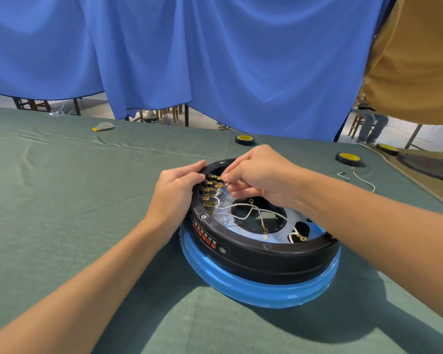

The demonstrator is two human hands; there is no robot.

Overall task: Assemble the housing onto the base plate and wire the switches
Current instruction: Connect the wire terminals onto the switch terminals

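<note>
Desk (pixel 62 187) is carrying a green cloth, with a small grey-and-yellow item (pixel 103 126) lying far left near the back edge.

Left hand (pixel 175 190) is gripping the housing (pixel 261 254) – fingers curled over its far-left rim, just beside the switches (pixel 209 191). The switches are sitting inside that rim, their brass terminals pointing into the ring.

The housing, a black ring, is lying near the desk's middle. It is sitting on a blue-wrapped lower ring (pixel 253 290), and a silvery plate (pixel 296 217) with a central hole is showing inside it. White wires (pixel 243 207) are running loose from the terminals across that plate, several ending in brass ring lugs.

Right hand (pixel 261 175) is reaching in over the far rim and pinching a brass connector (pixel 221 186) on a white lead between thumb and forefinger, right against the switch terminals. I cannot tell whether the connector is seated.

Behind the hands, a tape roll (pixel 245 140) with a yellow core is lying flat. Further right, two more tape rolls (pixel 348 158) (pixel 387 148) and a spare white wire (pixel 363 180) are lying on the cloth, well apart from the housing.

Far right – a dark disc (pixel 430 167) on a tan mat. A blue curtain (pixel 215 60) is hanging across the back, and a person in a tan shirt (pixel 414 60) is standing at the upper right.
</note>
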